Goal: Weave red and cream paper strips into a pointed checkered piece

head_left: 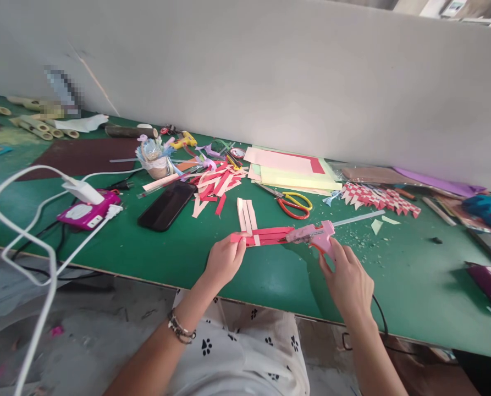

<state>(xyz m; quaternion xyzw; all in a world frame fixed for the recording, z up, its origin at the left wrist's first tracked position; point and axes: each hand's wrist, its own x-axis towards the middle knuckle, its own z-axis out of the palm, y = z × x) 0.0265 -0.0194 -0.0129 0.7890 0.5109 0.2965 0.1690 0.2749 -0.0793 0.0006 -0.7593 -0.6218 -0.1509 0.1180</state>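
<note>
Head view: both your hands work at the woven paper strips (258,234) near the front edge of the green table (154,253).

Your left hand (224,259) reaches forward, wrist bent, fingers pinched shut on the left end of the red strips. Your right hand (348,280) is curled closed around the grip of the pink glue gun (313,235) (its glue stick juts out the back, up to the right). The gun lies almost level, nozzle pointing left onto the strips. The red strips run left to right; the pale ones cross them, pointing away from you.
</note>
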